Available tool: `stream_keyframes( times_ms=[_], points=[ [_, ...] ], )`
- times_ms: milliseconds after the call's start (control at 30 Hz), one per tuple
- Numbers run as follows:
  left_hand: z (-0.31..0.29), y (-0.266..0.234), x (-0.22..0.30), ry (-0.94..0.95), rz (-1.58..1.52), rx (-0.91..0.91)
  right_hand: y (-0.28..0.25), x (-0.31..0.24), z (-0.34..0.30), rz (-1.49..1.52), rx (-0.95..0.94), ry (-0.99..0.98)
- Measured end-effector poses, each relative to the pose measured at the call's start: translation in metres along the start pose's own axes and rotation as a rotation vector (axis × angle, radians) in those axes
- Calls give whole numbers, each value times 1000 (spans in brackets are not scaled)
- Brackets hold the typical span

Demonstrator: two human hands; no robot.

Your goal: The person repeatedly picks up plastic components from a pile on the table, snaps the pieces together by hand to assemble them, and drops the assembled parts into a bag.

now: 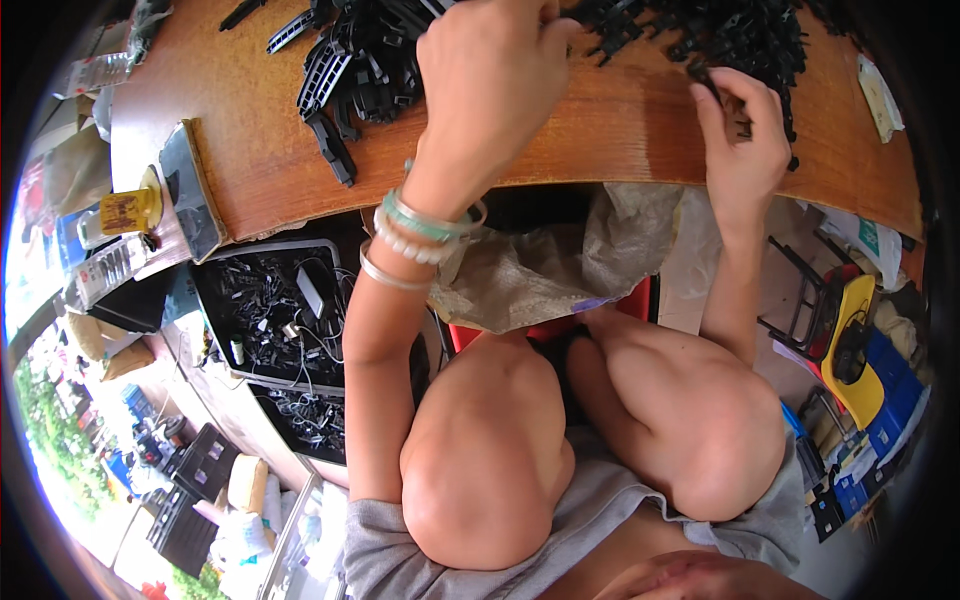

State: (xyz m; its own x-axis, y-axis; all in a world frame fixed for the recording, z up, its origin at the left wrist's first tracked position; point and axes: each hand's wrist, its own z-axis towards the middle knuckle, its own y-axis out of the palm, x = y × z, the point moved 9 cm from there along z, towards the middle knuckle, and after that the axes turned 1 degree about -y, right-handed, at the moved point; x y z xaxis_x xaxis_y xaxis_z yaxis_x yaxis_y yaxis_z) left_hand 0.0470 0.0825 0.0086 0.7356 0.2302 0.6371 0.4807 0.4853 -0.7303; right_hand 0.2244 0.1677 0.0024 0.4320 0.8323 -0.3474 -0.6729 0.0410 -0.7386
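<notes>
My left hand point(495, 80), with bangles and beads at the wrist, reaches over the wooden table at its far side. Its fingers are drawn together and partly cut off by the top edge, so what they hold is hidden. To the right, my right hand point(750, 135) is closed, thumb and fingertips pinching a small black plastic part point(703, 76). A heap of small black plastic parts point(690, 30) lies just beyond this hand. Longer black slotted plastic pieces point(345, 85) are piled left of my left hand.
An open woven sack point(545, 275) hangs below the table edge point(620, 170), before my knees. Black bins of dark parts point(265, 315) stand at the left. A dark flat board point(190, 190) and a yellow container point(125, 212) lie on the left; a yellow-topped stool point(850, 355) is right.
</notes>
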Motion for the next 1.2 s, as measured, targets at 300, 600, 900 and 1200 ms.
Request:
stream_keyframes(
  times_ms=[300,600,900,1200],
  points=[
    [-51,44,-1,-283,-1496,-357,30,-33,-4,1375,-272,346],
    [-56,45,-16,-418,-1248,-375,20,-40,-2,876,-331,313],
    [-61,18,12,-19,-628,-130,0,-54,3,707,-132,-2],
    [-59,1,33,163,-400,-119,1,-46,-6,837,-79,66]
  ],
)
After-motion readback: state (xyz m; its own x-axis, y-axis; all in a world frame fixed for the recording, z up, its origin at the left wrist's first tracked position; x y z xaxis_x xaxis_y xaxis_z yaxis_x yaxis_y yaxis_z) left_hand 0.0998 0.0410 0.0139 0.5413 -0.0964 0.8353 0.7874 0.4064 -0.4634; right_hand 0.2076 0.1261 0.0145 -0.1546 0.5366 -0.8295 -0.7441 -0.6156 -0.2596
